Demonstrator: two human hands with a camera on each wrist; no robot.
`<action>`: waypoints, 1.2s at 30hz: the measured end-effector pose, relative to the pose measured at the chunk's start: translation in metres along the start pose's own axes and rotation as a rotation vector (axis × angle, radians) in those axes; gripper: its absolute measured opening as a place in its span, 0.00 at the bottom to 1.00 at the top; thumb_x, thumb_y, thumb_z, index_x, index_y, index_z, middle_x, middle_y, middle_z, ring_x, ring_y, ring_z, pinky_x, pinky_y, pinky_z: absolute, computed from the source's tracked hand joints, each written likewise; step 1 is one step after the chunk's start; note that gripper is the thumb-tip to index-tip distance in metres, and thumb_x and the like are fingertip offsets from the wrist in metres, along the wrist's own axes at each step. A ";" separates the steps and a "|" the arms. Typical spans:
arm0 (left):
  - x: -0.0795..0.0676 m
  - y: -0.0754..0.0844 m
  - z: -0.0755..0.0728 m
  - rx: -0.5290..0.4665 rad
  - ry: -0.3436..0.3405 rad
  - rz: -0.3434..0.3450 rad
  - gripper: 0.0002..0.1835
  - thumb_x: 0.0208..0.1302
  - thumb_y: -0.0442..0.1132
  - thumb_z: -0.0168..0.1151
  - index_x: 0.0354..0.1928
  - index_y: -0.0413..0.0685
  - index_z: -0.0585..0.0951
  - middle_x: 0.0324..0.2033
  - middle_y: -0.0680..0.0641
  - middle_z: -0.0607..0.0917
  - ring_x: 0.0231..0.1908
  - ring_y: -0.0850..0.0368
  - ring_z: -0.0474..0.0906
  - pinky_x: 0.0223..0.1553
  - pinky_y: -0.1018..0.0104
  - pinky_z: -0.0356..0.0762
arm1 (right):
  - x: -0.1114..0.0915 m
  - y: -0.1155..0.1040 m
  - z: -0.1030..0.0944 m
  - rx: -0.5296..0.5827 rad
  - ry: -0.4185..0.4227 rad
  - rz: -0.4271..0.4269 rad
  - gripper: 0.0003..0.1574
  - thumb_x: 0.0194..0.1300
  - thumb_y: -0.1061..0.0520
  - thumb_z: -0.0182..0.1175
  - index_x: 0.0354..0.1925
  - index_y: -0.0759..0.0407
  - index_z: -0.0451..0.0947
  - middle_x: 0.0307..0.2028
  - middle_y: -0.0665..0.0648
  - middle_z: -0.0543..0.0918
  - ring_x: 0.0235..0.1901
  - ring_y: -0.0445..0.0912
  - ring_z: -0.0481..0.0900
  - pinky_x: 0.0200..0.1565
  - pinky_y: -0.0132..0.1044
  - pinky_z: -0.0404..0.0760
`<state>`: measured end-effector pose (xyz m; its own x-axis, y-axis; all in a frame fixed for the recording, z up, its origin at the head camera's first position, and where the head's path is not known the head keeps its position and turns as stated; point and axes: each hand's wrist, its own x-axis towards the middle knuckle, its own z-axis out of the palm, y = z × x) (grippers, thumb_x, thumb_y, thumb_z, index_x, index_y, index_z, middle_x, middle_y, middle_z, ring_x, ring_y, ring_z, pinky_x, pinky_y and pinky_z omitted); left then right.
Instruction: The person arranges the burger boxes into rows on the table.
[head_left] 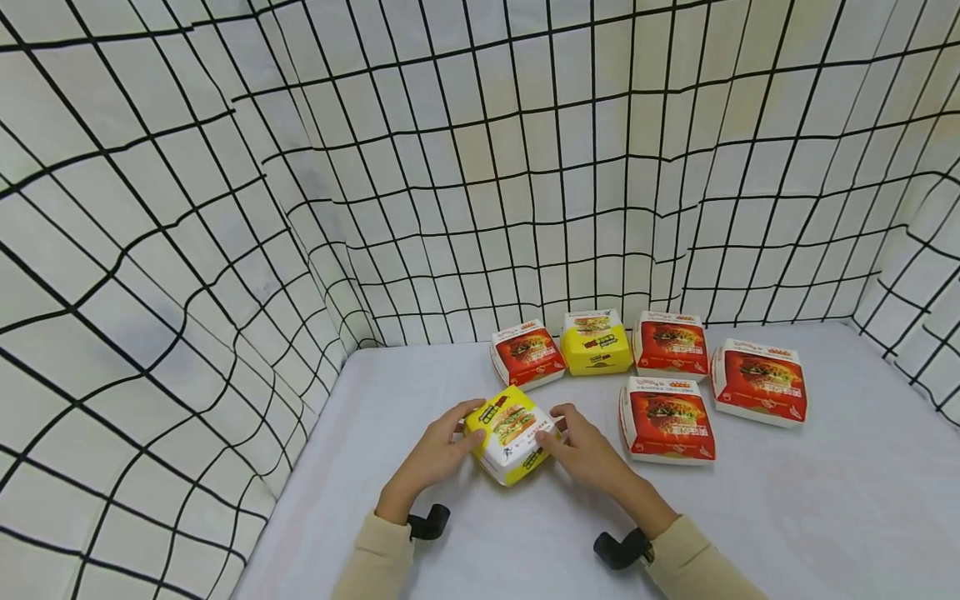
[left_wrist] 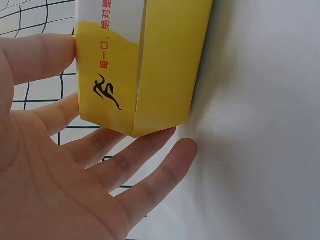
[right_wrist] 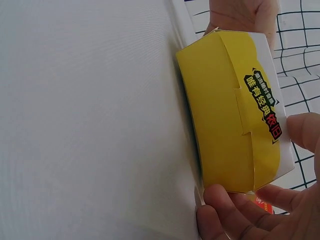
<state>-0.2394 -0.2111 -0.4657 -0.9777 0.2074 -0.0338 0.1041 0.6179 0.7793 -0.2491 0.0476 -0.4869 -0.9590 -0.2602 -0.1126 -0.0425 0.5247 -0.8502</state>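
A yellow and white burger box (head_left: 513, 429), with a burger picture on its lid, sits turned at an angle between both hands. My left hand (head_left: 435, 450) holds its left side; in the left wrist view the thumb touches the lid edge and the fingers reach round the end of the box (left_wrist: 165, 65). On the opposite side my right hand (head_left: 588, 454) grips it, thumb on the top. The right wrist view shows the yellow side of the box (right_wrist: 215, 110) close to the white surface, with fingertips at its lower end. The underside is hidden.
Behind stand a red burger box (head_left: 527, 353), a second yellow one (head_left: 597, 342) and another red one (head_left: 672, 343). Two more red boxes lie to the right, one nearer (head_left: 670, 419), one farther right (head_left: 761, 379). A black-gridded white curtain (head_left: 480, 167) encloses the white table (head_left: 825, 500).
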 end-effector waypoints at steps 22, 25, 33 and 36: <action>0.004 -0.002 0.005 0.037 0.081 0.002 0.25 0.78 0.46 0.54 0.74 0.55 0.69 0.69 0.46 0.75 0.59 0.47 0.77 0.52 0.51 0.80 | -0.001 0.000 0.000 0.009 -0.038 -0.028 0.25 0.76 0.41 0.55 0.60 0.55 0.71 0.44 0.55 0.82 0.37 0.45 0.78 0.39 0.38 0.80; 0.004 -0.002 0.006 0.039 0.096 -0.001 0.25 0.78 0.46 0.54 0.74 0.55 0.69 0.68 0.46 0.75 0.57 0.48 0.78 0.50 0.54 0.81 | -0.003 0.000 0.000 0.004 -0.039 -0.038 0.22 0.79 0.42 0.51 0.59 0.54 0.70 0.42 0.54 0.81 0.35 0.46 0.77 0.37 0.38 0.78; 0.006 -0.001 0.010 0.015 0.140 -0.008 0.25 0.79 0.45 0.53 0.74 0.54 0.69 0.67 0.44 0.75 0.56 0.47 0.79 0.48 0.58 0.82 | -0.003 0.001 0.001 0.002 -0.052 -0.034 0.23 0.78 0.42 0.52 0.61 0.53 0.69 0.36 0.54 0.80 0.33 0.46 0.76 0.34 0.38 0.75; 0.006 -0.001 0.012 0.016 0.159 -0.012 0.25 0.79 0.45 0.52 0.74 0.55 0.69 0.67 0.44 0.75 0.56 0.47 0.80 0.49 0.57 0.83 | -0.003 0.000 0.001 0.009 -0.061 -0.036 0.24 0.77 0.41 0.53 0.61 0.54 0.68 0.33 0.54 0.80 0.31 0.45 0.76 0.32 0.37 0.73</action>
<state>-0.2437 -0.2014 -0.4746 -0.9953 0.0780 0.0579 0.0942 0.6319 0.7693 -0.2456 0.0479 -0.4867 -0.9380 -0.3277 -0.1125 -0.0741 0.5068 -0.8589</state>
